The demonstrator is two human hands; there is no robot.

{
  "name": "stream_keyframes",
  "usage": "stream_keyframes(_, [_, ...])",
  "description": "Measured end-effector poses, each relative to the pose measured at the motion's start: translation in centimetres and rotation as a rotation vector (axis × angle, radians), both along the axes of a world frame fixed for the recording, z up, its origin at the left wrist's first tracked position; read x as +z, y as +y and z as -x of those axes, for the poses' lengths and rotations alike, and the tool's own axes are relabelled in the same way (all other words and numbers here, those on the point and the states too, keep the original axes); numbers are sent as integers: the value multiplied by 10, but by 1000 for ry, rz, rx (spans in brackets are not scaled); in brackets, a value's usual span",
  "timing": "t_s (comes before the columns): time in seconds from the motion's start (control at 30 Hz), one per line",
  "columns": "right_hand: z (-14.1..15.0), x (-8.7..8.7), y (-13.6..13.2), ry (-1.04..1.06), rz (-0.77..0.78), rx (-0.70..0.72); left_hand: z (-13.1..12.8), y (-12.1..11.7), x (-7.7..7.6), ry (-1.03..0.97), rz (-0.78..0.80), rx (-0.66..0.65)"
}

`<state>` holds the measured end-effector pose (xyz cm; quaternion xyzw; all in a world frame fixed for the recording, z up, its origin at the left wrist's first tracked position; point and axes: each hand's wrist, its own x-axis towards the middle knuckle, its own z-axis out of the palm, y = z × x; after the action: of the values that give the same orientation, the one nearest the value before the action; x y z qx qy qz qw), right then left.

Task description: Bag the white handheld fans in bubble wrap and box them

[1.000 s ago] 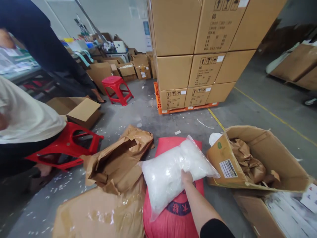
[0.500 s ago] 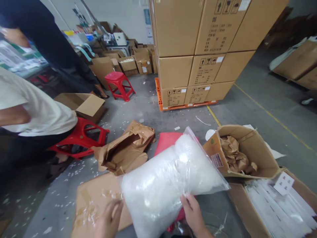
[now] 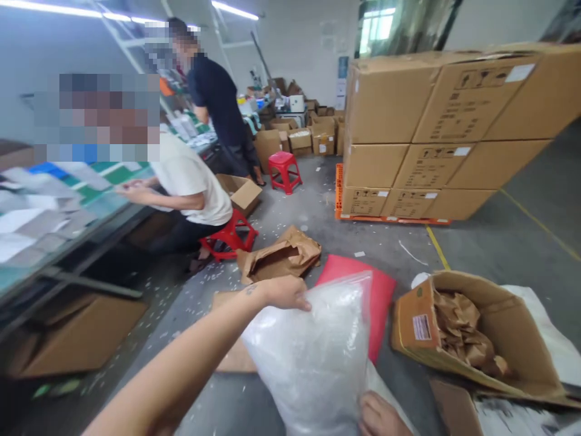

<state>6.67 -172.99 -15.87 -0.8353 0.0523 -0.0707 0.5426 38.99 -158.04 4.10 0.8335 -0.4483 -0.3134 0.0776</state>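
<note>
A large, bulging clear plastic bag with white contents fills the lower middle of the head view. My left hand reaches across from the lower left, its fingers closed on the bag's upper left edge. At the lower right side of the bag, my right hand has its fingers curled round the plastic; part of this hand is cut off by the frame. Behind the bag lies a red sack. What exactly the bag contains I cannot make out.
Right of me stands an open carton with crumpled brown paper, above another carton holding white items. Torn brown paper lies ahead. Stacked cartons rest on an orange pallet. At left, a person sits on a red stool.
The bag has turned more upright and its top has moved left. My left hand has gone from beside it to its upper edge. The view has tilted up and swung left.
</note>
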Motion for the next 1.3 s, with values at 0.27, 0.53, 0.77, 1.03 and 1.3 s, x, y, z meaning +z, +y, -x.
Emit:
stream_keyframes(0.27, [-40,61,-20,29,119,702,72,119,32,110,126,544])
stream_keyframes(0.53, [-98,158,53,389,-195,626,213,154,72,636,426,1372])
stream_keyframes(0.77, [-120,222,212,843,-527,751,255,187,53,366,737,1755])
stream_keyframes(1.03, [-129,196,331,814,-446,1031,279,313,38,552,1046,1807])
stream_keyframes(1.3, [-113,221,427,364,-294,1302,298,427,38,395,1439,2155])
